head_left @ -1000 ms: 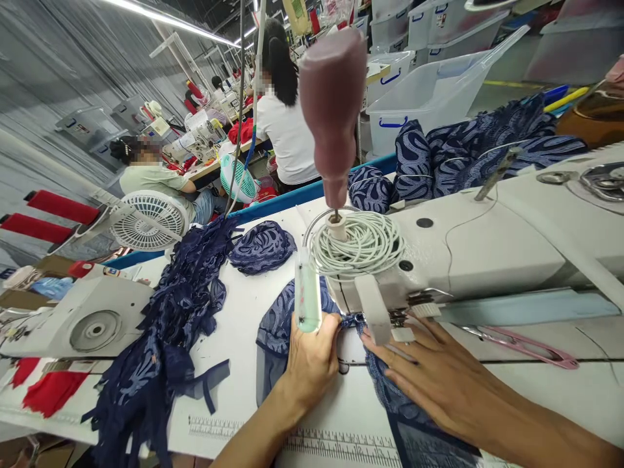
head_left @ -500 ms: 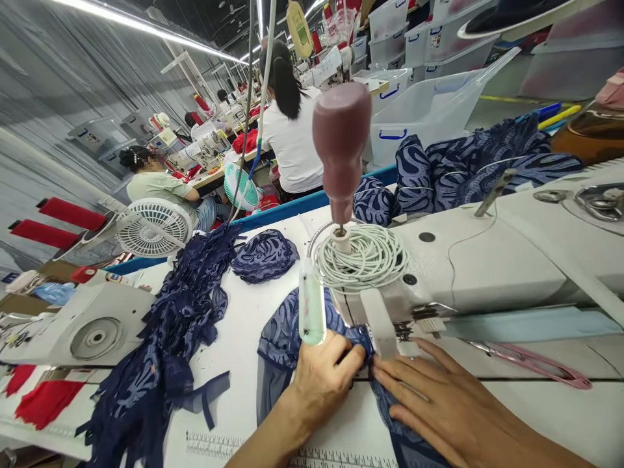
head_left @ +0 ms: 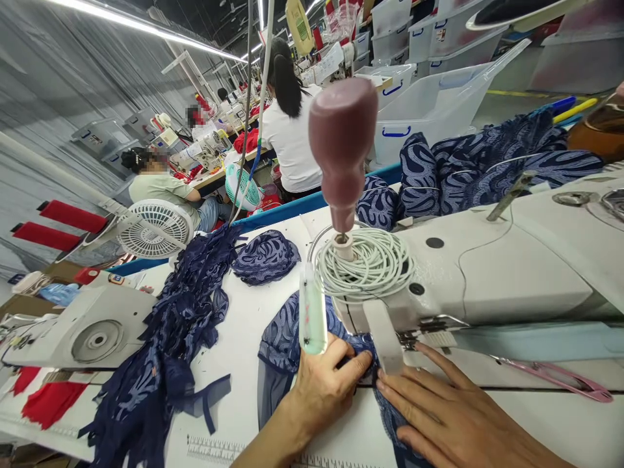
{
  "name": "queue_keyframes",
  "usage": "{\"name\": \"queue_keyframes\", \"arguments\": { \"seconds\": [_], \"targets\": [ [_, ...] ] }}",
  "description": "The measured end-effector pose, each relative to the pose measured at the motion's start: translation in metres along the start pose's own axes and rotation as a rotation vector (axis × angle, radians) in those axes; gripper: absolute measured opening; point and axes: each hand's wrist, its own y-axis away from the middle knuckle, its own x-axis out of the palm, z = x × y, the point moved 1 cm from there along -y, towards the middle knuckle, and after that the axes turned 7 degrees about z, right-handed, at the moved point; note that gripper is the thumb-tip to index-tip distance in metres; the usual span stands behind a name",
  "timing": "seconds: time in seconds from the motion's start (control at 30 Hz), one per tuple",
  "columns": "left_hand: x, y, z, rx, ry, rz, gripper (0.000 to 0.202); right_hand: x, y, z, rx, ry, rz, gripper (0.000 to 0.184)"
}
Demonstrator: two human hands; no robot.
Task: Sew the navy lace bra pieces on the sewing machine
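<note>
My left hand (head_left: 324, 383) is closed, thumb and fingers pinching the edge of a navy patterned lace piece (head_left: 280, 335) beside the sewing machine's needle area. My right hand (head_left: 433, 409) lies flat with fingers stretched, pressing another part of the navy fabric just right of the needle area. The white sewing machine (head_left: 531, 260) stands over the work; its needle and presser foot are hidden behind a white guard (head_left: 384, 335) and my fingers. A small light-green lit bar (head_left: 312, 318) hangs just above my left hand.
A maroon-handled tool (head_left: 344, 143) stands upright in a coil of pale cord (head_left: 390, 263) on the machine head. Pink-handled tweezers (head_left: 560, 377) lie at right. Navy scraps (head_left: 180, 325), a lace stack (head_left: 266, 257) and tied lace bundles (head_left: 419, 175) surround the table. Co-workers sit beyond.
The camera view has shifted slightly, moving the machine a little right and down. My left thumb and fingers sit a bit closer to the needle area. Both hands stay on the fabric.
</note>
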Motion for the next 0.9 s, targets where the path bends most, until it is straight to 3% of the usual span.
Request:
{"name": "queue_keyframes", "arguments": {
  "seconds": [0.23,0.63,0.9],
  "targets": [
    [0.0022,0.0031,0.0013,-0.043,0.057,0.009,0.044,0.0037,0.0055,0.0027,-0.023,-0.001,0.011,0.033],
    [0.0044,0.0007,-0.003,-0.009,0.017,0.017,0.034,0.0013,0.0045,0.0032,-0.081,0.043,0.049,0.035],
    [0.0006,-0.004,-0.0054,0.037,0.001,-0.007,0.03,0.0047,0.0064,0.0026,-0.047,0.029,0.035,0.032]
  ]
}}
